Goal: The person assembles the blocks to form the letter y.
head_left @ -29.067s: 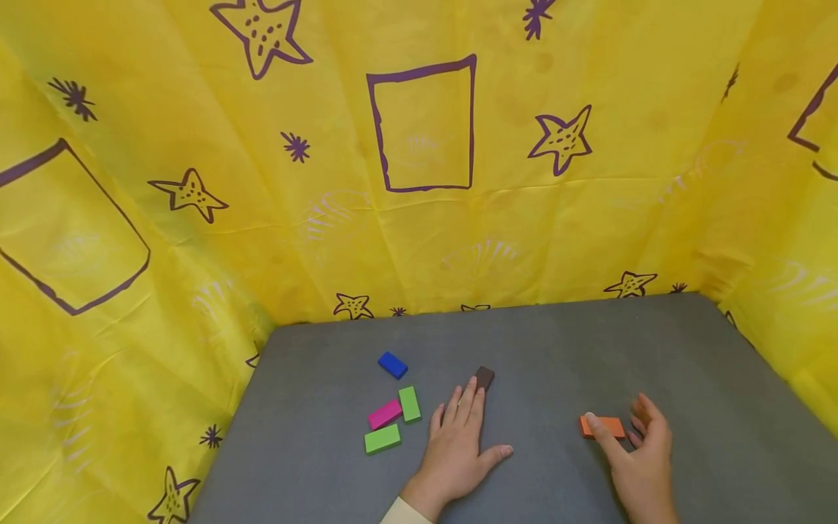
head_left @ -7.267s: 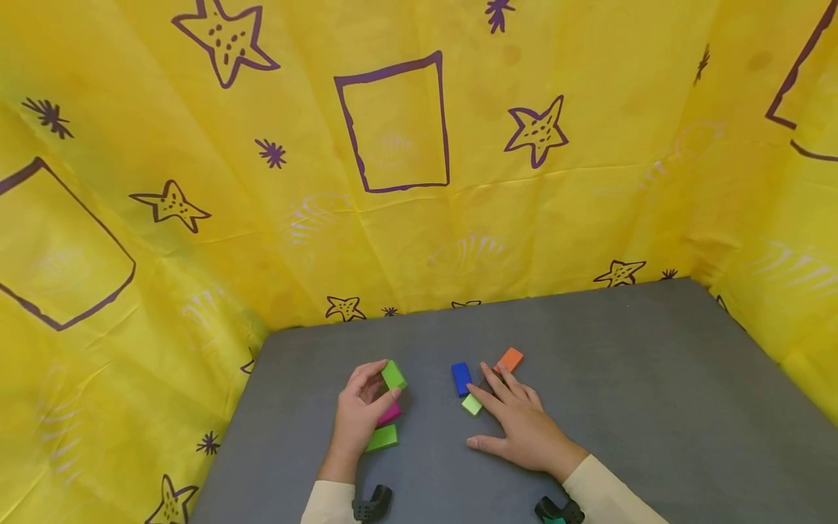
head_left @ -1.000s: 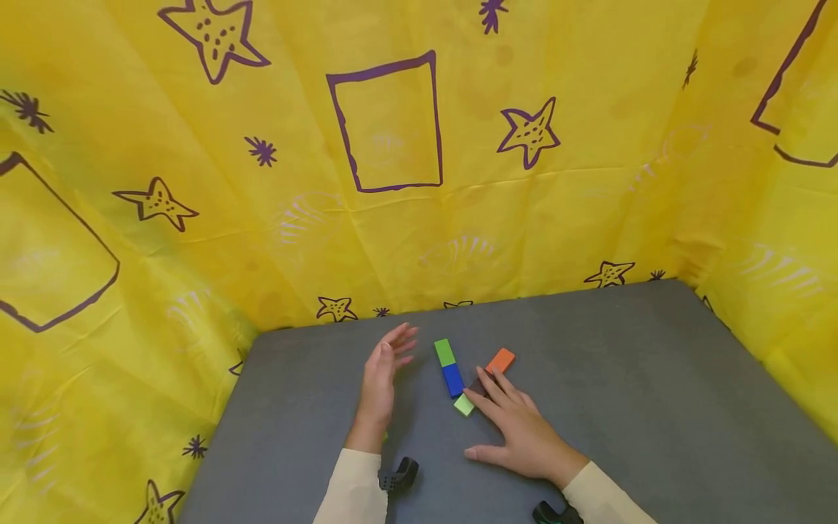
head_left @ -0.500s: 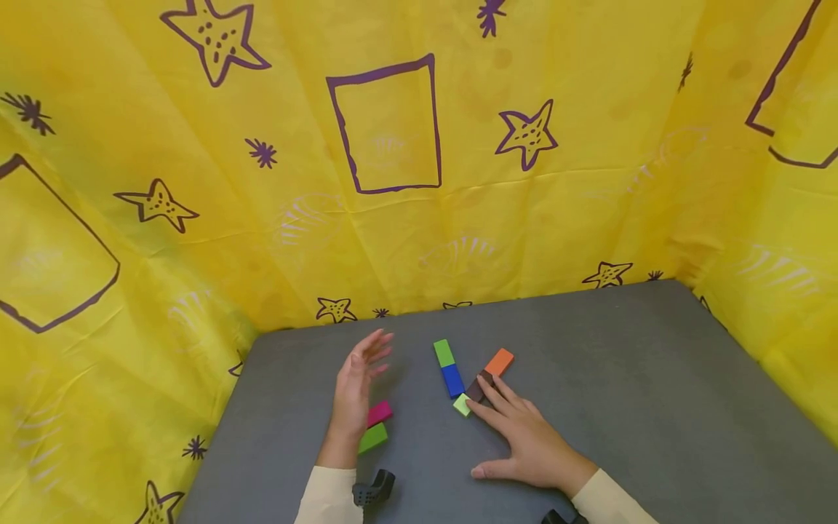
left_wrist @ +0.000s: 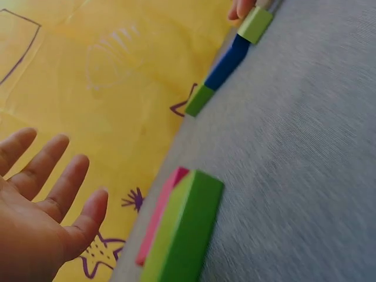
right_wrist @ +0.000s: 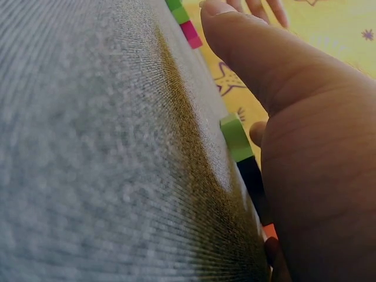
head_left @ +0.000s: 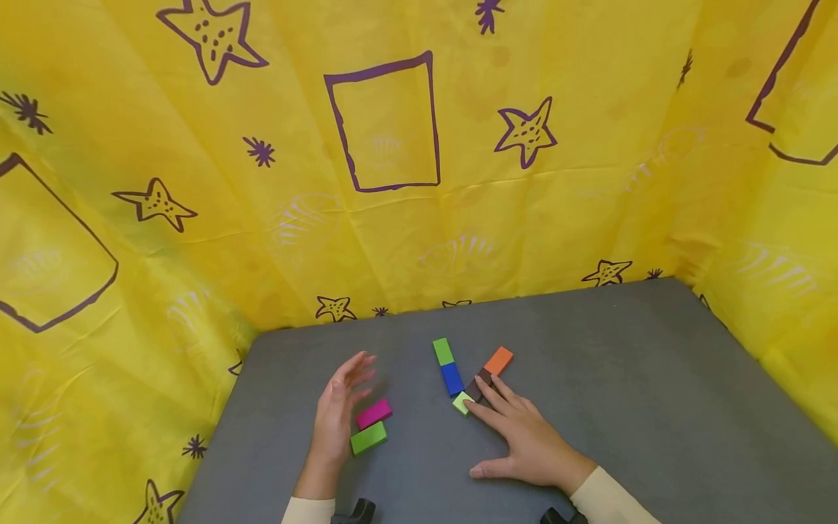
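My left hand (head_left: 335,415) hovers with relaxed fingers just left of a pink block (head_left: 375,413) and a green block (head_left: 369,438), holding nothing. These two blocks lie side by side. My right hand (head_left: 530,440) has its fingers spread, the fingertips resting on a brown block (head_left: 479,387) and a light green block (head_left: 462,404). Another green block (head_left: 443,351) lies end to end with a blue block (head_left: 452,379), which slants down to the light green one. On the other side, an orange block (head_left: 500,360) continues the brown one, so the five form a V shape.
The grey tabletop (head_left: 589,349) stretches to a yellow cloth (head_left: 478,255) with purple starfish drawings behind it and on both sides. In the left wrist view the pink block (left_wrist: 164,214) shows partly behind the green block (left_wrist: 191,229).
Over the last second my left hand drew back left and nearer, uncovering the pink and green blocks. Since 7.3 seconds ago, the green block it held has joined the blue one. Right hand nearly still.
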`<state>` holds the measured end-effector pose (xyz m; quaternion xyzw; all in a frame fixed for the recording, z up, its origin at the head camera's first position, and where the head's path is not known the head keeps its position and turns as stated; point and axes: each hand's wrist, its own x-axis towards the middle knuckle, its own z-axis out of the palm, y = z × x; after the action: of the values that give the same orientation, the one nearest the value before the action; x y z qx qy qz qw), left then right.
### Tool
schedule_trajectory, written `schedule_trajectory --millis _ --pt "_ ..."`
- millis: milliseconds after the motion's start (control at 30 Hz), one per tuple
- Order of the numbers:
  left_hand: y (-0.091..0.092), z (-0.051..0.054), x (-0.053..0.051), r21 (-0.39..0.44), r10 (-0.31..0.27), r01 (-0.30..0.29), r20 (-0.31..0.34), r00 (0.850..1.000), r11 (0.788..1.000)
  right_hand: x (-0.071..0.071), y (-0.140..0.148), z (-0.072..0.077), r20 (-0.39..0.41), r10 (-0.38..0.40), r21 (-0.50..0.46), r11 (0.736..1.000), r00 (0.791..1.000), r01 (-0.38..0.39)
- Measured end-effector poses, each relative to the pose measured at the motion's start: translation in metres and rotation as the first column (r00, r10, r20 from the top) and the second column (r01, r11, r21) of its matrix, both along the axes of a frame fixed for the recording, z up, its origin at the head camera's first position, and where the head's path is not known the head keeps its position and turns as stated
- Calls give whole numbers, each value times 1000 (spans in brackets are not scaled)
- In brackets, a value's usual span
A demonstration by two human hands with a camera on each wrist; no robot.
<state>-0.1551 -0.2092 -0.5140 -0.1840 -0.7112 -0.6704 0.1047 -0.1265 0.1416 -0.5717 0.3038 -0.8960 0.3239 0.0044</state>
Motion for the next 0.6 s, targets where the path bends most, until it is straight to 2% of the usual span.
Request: schedule_trajectory --millis 133,333,467,600 --pt "-9 -4 12 -12 27 -27 11 1000 1000 0 0 0 5 -1 3 1000 1000 1" --pt "-18 -11 32 -65 109 -104 64 992 992 0 0 3 16 2 -2 1000 1000 -2" --pt "-22 -22 46 -83 147 -139 102 984 987 0 0 3 20 0 5 1000 1000 0" --pt "-23 -35 57 -66 146 -139 116 982 988 0 0 3 24 -3 10 1000 1000 2"
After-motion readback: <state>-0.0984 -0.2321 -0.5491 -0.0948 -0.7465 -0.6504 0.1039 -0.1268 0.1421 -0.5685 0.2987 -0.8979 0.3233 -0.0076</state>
